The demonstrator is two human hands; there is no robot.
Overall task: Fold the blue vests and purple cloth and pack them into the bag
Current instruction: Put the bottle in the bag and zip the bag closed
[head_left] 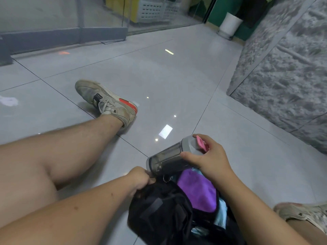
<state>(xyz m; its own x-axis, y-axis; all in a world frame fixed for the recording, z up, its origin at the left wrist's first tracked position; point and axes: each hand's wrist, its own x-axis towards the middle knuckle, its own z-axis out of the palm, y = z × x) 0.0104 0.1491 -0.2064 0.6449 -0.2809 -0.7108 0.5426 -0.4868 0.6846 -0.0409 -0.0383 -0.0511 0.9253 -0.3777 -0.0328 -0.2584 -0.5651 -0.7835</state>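
floor: the person sits on the glossy grey tiled floor (177, 82), legs spread, with the black fabric bag (159, 214) between them at the near edge of the tiles, so both arms reach it without leaning.
left hand: the left hand (139, 177) is closed tight on the rim of the bag at its far-left corner, seemingly to hold the mouth open and keep the soft bag from sagging.
right hand: the right hand (210, 156) is wrapped around the smoky grey plastic bottle with a grey lid and pink flip tab (169, 160), fingers curled over the lid end.
bottle: tilted, base pointing down-left at the opening, just above the bag; i judge it is about to go in beside the clothes.
purple cloth: the folded purple cloth (198, 190) already lies inside the bag, on top.
blue vests: pale blue fabric (222, 213) shows under and beside the purple, along the right wall; how many vests, i cannot tell.
progress: folding and packing look done; the bag is not yet closed.
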